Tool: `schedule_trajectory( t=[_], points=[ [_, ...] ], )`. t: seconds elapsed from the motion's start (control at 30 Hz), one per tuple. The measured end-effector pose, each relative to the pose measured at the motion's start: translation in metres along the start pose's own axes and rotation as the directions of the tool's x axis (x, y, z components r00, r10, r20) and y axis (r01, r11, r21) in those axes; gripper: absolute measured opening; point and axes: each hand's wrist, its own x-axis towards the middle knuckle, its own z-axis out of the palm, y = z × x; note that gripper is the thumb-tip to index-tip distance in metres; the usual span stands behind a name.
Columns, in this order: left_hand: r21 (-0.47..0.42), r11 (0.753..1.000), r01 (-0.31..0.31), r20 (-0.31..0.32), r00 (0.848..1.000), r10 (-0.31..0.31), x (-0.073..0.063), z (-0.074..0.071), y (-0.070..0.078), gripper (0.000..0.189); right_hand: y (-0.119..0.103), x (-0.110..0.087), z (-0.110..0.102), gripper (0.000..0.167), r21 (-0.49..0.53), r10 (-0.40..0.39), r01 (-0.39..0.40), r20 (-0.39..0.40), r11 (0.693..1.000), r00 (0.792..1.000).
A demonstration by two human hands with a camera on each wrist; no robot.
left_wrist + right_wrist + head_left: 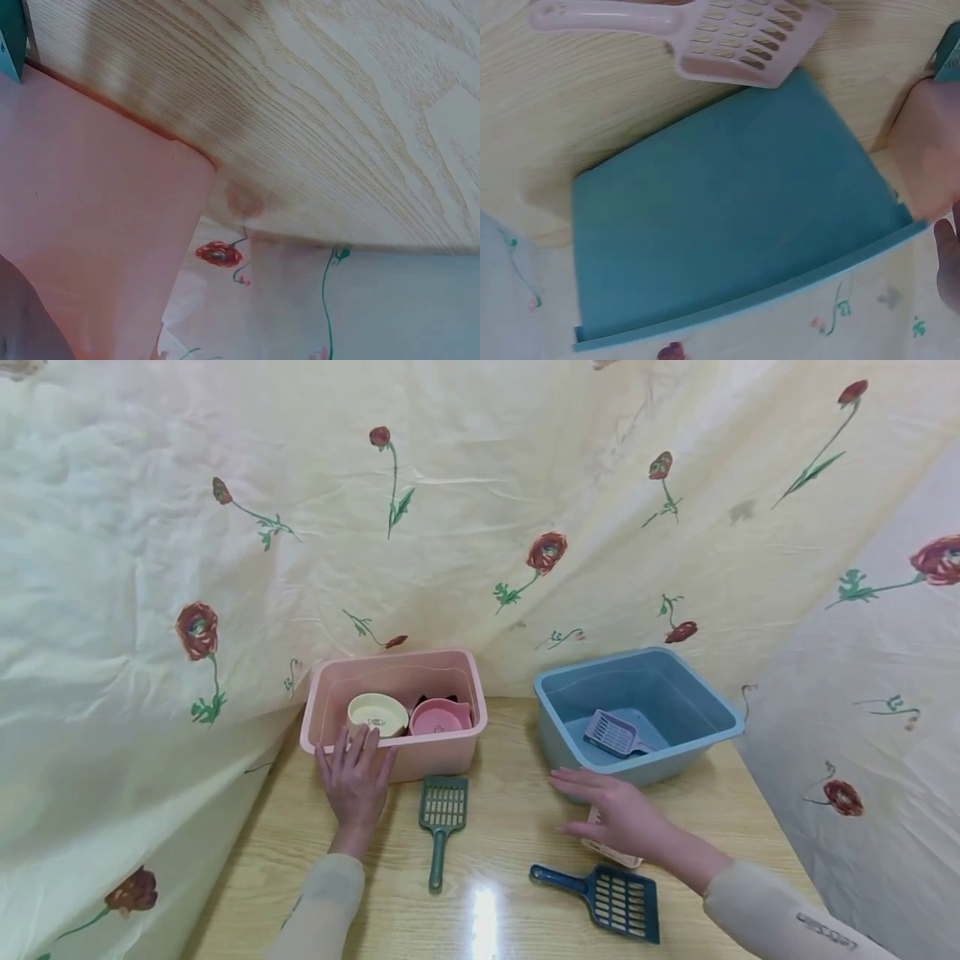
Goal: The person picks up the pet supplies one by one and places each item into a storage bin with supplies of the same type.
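Observation:
My left hand [356, 781] reaches to the front wall of a pink bin [393, 764], fingers spread, with the fingertips at its rim. Inside that bin sit a cream bowl [377, 712] and a pink bowl [439, 717]. Part of the hand [30, 322] also shows in the left wrist view. Over on the right, my right hand [618, 814] hovers with fingers extended in front of a blue bin [660, 767]. Below it, partly covered by the hand, lies a pale pink litter scoop [739, 37]. A lilac litter scoop [617, 733] rests inside the blue bin.
A dark green litter scoop [443, 806] lies on the wooden table [502, 760] in front of the pink bin. Nearer the front is a dark blue litter scoop [622, 900]. Flower-printed cloth [465, 510] hangs behind the bins and down both sides.

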Motion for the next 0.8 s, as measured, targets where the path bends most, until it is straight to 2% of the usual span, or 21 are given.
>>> schedule_trajectory(
  t=[0.13, 0.3, 0.6, 0.8],
  points=[
    [-0.004, 1.000, 0.005, 0.017, 1.000, -0.005, 0.001, 0.001, 0.001, 0.046, -0.002, 0.010, 0.006, 0.064, 0.037, -0.035, 0.034, 0.015, 0.999, 0.999],
    [0.001, 1.000, 0.004, 0.027, 1.000, -0.004, 0.004, -0.001, 0.003, 0.046, 0.000, 0.018, 0.015, 0.065, 0.098, -0.044, 0.039, 0.057, 0.994, 0.997],
    [0.006, 1.000, 0.002, 0.025, 1.000, -0.003, 0.003, -0.003, 0.003, 0.046, 0.009, 0.032, 0.050, 0.066, 0.130, -0.011, -0.010, 0.158, 0.991, 0.987],
    [0.010, 1.000, 0.005, 0.047, 0.999, -0.006, 0.003, -0.005, 0.004, 0.048, 0.014, 0.052, 0.081, 0.065, 0.117, -0.088, 0.069, 0.168, 0.991, 0.982]
  ],
)
